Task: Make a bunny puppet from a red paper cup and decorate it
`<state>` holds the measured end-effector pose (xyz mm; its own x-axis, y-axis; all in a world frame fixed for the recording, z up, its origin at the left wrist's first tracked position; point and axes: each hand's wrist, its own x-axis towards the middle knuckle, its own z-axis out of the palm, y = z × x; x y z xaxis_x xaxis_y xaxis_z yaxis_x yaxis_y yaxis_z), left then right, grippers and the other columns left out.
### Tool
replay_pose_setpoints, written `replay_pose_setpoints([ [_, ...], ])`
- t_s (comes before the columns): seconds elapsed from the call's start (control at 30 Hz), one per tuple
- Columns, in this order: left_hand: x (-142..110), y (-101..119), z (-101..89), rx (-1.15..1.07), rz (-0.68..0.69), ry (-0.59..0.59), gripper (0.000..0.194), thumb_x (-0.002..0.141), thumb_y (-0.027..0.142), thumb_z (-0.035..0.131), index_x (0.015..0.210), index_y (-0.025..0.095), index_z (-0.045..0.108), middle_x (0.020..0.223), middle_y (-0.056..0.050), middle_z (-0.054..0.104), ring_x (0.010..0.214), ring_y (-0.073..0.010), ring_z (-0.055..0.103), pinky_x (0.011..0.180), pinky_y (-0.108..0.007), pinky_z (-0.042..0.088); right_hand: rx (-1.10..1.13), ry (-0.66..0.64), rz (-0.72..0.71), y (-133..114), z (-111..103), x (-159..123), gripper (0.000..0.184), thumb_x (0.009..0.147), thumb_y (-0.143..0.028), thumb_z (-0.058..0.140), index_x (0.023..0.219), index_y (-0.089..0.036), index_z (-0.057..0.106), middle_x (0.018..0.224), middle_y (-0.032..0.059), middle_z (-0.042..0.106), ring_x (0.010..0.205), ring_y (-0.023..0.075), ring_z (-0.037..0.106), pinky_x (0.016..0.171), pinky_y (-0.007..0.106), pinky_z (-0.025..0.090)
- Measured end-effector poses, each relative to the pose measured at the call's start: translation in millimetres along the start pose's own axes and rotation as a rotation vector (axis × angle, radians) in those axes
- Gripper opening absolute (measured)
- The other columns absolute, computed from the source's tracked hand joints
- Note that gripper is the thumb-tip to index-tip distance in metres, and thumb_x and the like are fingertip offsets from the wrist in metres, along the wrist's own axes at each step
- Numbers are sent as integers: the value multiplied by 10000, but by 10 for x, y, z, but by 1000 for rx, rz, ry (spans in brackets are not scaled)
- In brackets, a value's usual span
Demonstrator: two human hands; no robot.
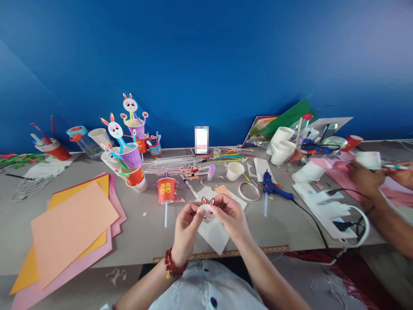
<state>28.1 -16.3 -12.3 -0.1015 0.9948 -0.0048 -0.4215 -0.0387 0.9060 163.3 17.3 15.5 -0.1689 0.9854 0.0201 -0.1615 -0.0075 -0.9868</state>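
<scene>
Between my two hands is a small white paper rabbit face (pixel 207 215) with upright black-edged ears and a drawn mouth. My left hand (pixel 187 228) pinches its left side, and my right hand (pixel 230 217) pinches its right side, the thumb covering part of the face. Below the face lies a white paper sheet (pixel 217 239) on the table. An orange paper piece (pixel 223 190) sits just behind my right fingers. To the left of my hands a red paper cup (pixel 166 190) stands with a pale blue straw (pixel 165 214) at its front.
A blue glue gun (pixel 274 187), a tape roll (pixel 249 191) and a white power strip (pixel 325 211) lie to the right. Finished cup rabbits (pixel 130 155) stand at the left, behind stacked coloured paper (pixel 74 228). A co-worker's hand (pixel 366 174) holds a white cup (pixel 368 159) at far right.
</scene>
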Motion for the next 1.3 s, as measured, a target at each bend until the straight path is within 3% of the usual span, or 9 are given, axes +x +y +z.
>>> replay_pose_setpoints([
  [0.17, 3, 3, 5, 11, -8, -7, 224, 867, 364, 696, 784, 179, 600, 745, 3, 614, 695, -122, 538, 694, -232, 447, -3, 21, 12, 39, 0, 0, 216, 768, -371, 742, 731, -193, 626, 665, -8, 624, 591, 135, 562, 568, 243, 466],
  [0.37, 14, 20, -4, -10, -2, -3, 212, 874, 347, 691, 788, 174, 606, 785, -10, 638, 703, -123, 561, 695, -238, 464, 76, -52, 22, 49, 7, -15, 241, 772, -384, 772, 833, -204, 623, 763, -2, 618, 661, 145, 581, 602, 257, 508],
  [0.73, 1, 23, -1, 42, 10, 4, 241, 863, 381, 699, 772, 172, 619, 749, -3, 637, 695, -127, 575, 699, -240, 469, 24, -6, -20, 77, 42, -27, 244, 807, -385, 738, 721, -195, 612, 696, -23, 557, 595, 125, 527, 555, 242, 453],
  [1.0, -8, 38, 3, -21, -45, 34, 253, 821, 397, 738, 780, 179, 616, 762, -6, 656, 681, -131, 600, 688, -250, 492, 18, -57, 26, 102, 6, -39, 259, 808, -436, 738, 807, -198, 636, 749, -5, 613, 643, 142, 587, 581, 247, 484],
  [1.3, -58, -12, -38, 10, 16, 32, 231, 845, 369, 723, 784, 165, 633, 749, -3, 638, 686, -117, 577, 690, -239, 487, 0, -58, 29, 132, 44, -68, 278, 817, -451, 728, 783, -201, 613, 724, -15, 594, 623, 137, 575, 580, 249, 491],
])
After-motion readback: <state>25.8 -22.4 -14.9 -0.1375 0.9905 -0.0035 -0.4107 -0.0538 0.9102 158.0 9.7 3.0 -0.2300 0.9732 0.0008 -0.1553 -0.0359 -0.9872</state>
